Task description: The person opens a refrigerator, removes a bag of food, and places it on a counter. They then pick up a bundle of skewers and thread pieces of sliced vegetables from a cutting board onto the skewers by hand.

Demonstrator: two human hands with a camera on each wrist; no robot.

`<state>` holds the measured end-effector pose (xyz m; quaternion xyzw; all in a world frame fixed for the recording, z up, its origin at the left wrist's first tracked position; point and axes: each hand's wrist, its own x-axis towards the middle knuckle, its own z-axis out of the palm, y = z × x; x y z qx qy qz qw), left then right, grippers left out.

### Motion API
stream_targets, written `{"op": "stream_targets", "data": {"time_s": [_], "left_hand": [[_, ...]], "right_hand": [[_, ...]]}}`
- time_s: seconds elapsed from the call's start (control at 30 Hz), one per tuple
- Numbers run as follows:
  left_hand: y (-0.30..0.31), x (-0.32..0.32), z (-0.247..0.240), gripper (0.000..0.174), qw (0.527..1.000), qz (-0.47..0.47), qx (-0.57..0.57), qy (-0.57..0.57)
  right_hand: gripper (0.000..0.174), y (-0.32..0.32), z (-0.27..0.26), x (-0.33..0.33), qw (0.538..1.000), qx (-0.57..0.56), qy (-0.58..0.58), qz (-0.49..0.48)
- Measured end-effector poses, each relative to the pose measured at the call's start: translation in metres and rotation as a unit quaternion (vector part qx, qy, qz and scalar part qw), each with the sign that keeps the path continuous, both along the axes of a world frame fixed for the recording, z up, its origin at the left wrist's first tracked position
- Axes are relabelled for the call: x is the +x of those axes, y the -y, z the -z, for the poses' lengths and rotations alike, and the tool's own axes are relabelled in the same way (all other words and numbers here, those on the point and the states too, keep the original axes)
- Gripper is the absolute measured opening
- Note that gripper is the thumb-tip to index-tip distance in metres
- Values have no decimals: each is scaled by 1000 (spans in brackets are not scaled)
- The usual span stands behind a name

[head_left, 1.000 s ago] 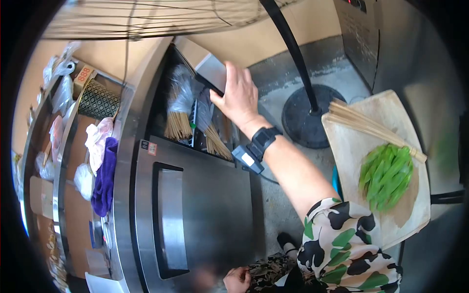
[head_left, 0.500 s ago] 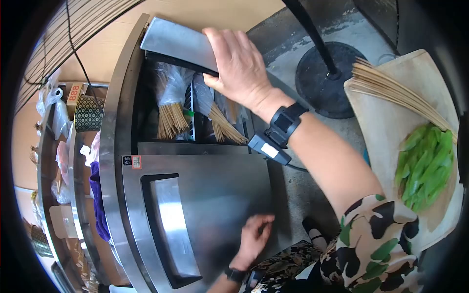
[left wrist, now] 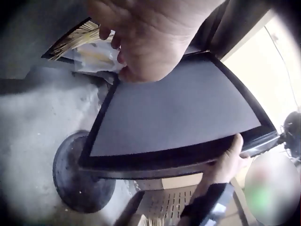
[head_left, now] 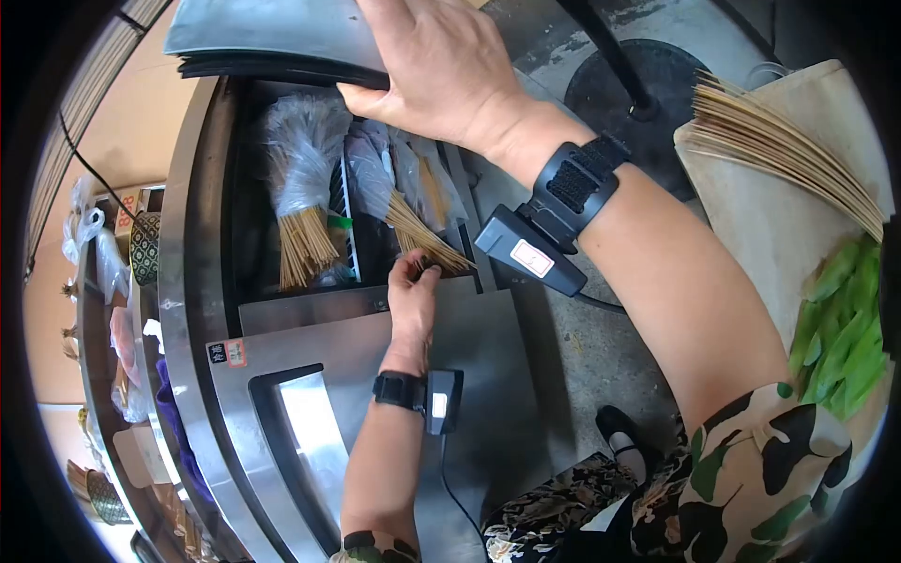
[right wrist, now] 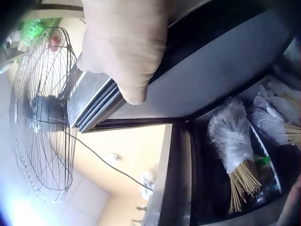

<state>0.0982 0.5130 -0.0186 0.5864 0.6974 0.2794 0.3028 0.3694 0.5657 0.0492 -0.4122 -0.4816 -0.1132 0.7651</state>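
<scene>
Your right hand grips the edge of the raised lid, thumb beneath it, at the top of the head view. Your left hand, mid-frame, has its fingers loosely bent just beside the thinner skewer bundle; you cannot tell from here whether they touch it. The steel cabinet fills the centre and bottom, its compartment uncovered in the upper middle. On your right side of the frame lies a cutting board, partly cut off by the edge. It carries green leaves at the right and, above them, a spread of sticks. Inside the compartment, the thicker skewer bundle, wrapped in clear plastic, lies left of the thinner one, its bare ends pointing down-frame.
</scene>
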Motion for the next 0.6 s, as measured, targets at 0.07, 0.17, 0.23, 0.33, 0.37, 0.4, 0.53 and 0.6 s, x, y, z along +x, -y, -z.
{"op": "stream_targets", "data": {"time_s": [0.07, 0.17, 0.23, 0.33, 0.37, 0.4, 0.53, 0.6], "left_hand": [[-18, -5, 1, 33, 997, -70, 15, 36], [-43, -36, 11, 38, 991, -59, 82, -92], [-43, -33, -1, 43, 942, -8, 165, -293], [-38, -7, -35, 45, 854, 92, 262, -440], [-39, 0, -52, 47, 821, 137, 292, -471], [-40, 8, -68, 48, 785, 153, 312, -514], [-65, -9, -108, 56, 668, 76, 324, -665], [-80, -26, -122, 71, 689, -24, 165, -705]], "right_hand": [[70, 2, -3, 1, 999, -32, -3, -40], [70, -1, -2, -2, 1000, -22, 6, -10], [69, -1, -2, -3, 1000, -17, 4, -21], [70, -5, -2, -3, 1000, 11, 9, 5], [70, -8, -1, -5, 999, 27, 13, 27], [71, -10, -1, -4, 998, 42, 16, 50], [75, 3, -7, 0, 998, -41, 13, -34], [75, 6, -8, 4, 998, -44, 19, -38]]}}
